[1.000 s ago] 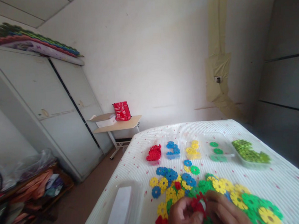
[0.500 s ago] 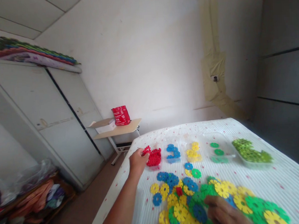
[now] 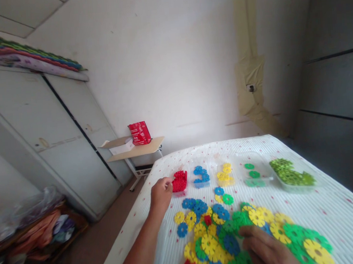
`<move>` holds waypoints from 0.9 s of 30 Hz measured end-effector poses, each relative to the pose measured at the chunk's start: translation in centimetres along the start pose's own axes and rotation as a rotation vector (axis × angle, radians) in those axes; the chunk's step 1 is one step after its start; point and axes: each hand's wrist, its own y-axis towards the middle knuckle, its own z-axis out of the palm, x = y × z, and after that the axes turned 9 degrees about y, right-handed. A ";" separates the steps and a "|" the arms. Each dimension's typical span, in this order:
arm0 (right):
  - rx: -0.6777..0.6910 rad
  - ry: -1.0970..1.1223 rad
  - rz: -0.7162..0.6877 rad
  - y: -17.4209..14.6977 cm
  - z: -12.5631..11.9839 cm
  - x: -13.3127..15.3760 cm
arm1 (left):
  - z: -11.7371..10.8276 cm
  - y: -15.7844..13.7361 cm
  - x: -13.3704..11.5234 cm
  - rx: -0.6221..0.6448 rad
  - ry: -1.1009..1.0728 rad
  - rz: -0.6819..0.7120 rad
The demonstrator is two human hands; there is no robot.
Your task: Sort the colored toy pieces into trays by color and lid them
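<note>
Held left hand (image 3: 161, 192) beside red plastic pieces (image 3: 179, 182) near table's (image 3: 131, 226) left edge, right hand (image 3: 265, 247) at flower-shaped discs (image 3: 214, 247); couldn't tell either grip.

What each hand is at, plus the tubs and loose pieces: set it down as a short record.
Left hand: at the left edge of the red pieces; whether it holds anything is unclear
Right hand: at the pile; grip unclear
Tubs, left to right: red pieces, blue discs, yellow discs, green discs, light-green pieces
Pile: mostly yellow, green and blue discs, some red
Background: red bag on small table
</note>
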 end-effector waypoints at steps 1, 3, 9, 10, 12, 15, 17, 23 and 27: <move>-0.002 -0.011 0.015 0.0 -0.1 0.2 | -0.6 -1.3 -0.4 0.028 -0.007 0.036; 0.018 -0.027 0.031 -0.1 -0.3 0.5 | -1.5 -4.4 -1.1 0.101 -0.017 0.122; 0.077 -0.057 0.121 0.2 -0.1 0.6 | -1.0 -12.7 -1.5 0.197 -0.036 0.254; 0.082 -0.073 0.134 0.4 -0.1 0.6 | -0.6 -13.5 -1.2 0.185 -0.018 0.261; 0.098 -0.100 0.132 0.9 0.0 0.4 | 0.2 -15.0 -0.5 0.139 0.017 0.270; 0.136 -0.131 0.059 2.1 0.2 0.3 | 1.5 -17.1 0.9 0.020 0.025 0.282; 0.173 -0.158 0.027 3.4 0.6 0.4 | 2.5 -18.4 1.8 -0.079 0.008 0.243; 0.279 -0.263 -0.004 7.5 4.0 0.2 | 4.2 -20.9 3.2 -0.100 -0.004 0.266; 0.340 -0.355 -0.018 8.3 6.0 -0.7 | 4.2 -20.7 2.8 -0.042 -0.017 0.235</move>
